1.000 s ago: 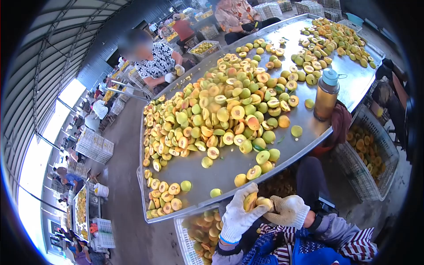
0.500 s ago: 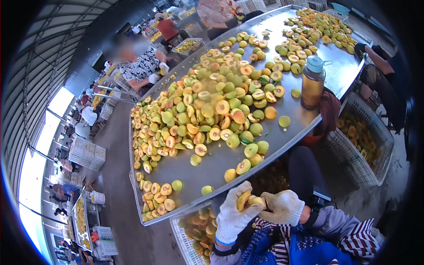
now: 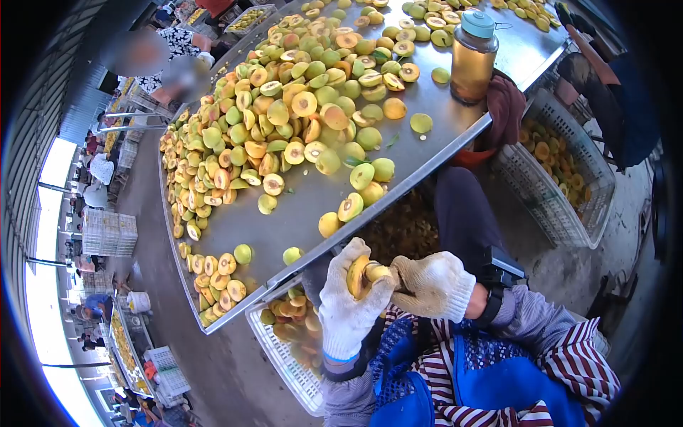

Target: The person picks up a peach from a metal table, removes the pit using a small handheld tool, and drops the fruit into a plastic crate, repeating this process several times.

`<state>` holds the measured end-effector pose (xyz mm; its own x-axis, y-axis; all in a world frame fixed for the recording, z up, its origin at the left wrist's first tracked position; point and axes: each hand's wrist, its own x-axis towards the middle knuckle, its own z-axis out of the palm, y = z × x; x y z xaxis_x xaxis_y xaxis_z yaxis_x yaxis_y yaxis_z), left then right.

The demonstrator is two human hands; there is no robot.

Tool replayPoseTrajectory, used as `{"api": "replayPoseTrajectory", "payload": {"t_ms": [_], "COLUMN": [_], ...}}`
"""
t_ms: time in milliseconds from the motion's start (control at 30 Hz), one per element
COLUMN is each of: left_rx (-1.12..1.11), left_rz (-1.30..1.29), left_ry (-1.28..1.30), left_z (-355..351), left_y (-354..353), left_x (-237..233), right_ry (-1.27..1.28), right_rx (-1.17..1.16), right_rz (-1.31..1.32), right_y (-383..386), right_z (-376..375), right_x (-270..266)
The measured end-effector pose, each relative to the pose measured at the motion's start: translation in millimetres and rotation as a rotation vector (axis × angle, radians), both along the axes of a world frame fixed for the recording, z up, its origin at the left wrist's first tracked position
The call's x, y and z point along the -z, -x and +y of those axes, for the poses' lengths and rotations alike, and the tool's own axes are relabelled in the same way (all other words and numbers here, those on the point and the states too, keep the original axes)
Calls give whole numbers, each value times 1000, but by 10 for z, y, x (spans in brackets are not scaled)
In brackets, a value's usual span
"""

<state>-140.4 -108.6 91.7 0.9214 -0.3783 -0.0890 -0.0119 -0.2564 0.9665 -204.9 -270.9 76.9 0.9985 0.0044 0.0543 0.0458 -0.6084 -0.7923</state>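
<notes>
Grips a halved fruit (image 3: 358,276), yellow-fleshed, in the gloved left hand (image 3: 346,302), fingers wrapped round it, just below the near edge of the steel table (image 3: 299,210). Presses the gloved right hand (image 3: 430,285), curled into a fist, against the same fruit; cannot tell whether anything sits inside that fist.

Shows a white slatted crate (image 3: 281,359) under the table's edge, beneath the hands, part-filled with fruit halves; a mesh crate (image 3: 548,210) to the right, likewise holding halves; and a bottle (image 3: 473,53), teal-capped, amber liquid inside, upright on the table beside a dark red cloth (image 3: 506,107) draped over the rim.

Leaves bare metal along the table's near edge, with only scattered halves, against a dense heap (image 3: 284,107) farther in.

Hides much of the white crate behind the arms and blue apron (image 3: 498,384); blurs a dark yellowish mass (image 3: 398,228) under the table beyond identification; cuts off the table's far end at the top.
</notes>
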Motion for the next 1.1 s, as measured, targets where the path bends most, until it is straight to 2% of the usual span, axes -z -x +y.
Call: {"api": "replayPoseTrajectory", "payload": {"t_ms": [67, 167, 267, 400, 500, 600, 733, 900, 1067, 1100], "left_rx": [-26, -47, -51, 61, 16, -82, 50, 7, 112, 36], "left_rz": [-62, -20, -79, -6, -274, -378, -480, -644, -870, -811], "left_ry": [-5, 46, -32, 219, -10, -34, -201, -364, -603, -461], "left_z": [-33, -51, -143, -54, -109, -71, 27, -98, -128, -97], "left_y": [17, 13, 1, -27, 4, 31, -34, -3, 21, 23], "left_x": [67, 199, 102, 114, 55, 152, 11, 60, 19, 83], "right_ry": [53, 102, 116, -7, 18, 2, 67, 168, 123, 113], "right_rx": [16, 71, 89, 48, 55, 41, 78, 113, 90, 84], "right_rz": [5, 26, 35, 1, 12, 86, 25, 37, 78, 89], "right_y": [-5, -23, -27, -4, -15, -23, -20, -54, -43, -44], "right_z": [-1, -8, -2, -43, -37, -59, -61, -16, -9, -16], "right_x": [55, 86, 80, 30, 89, 97, 155, 145, 245, 259]}}
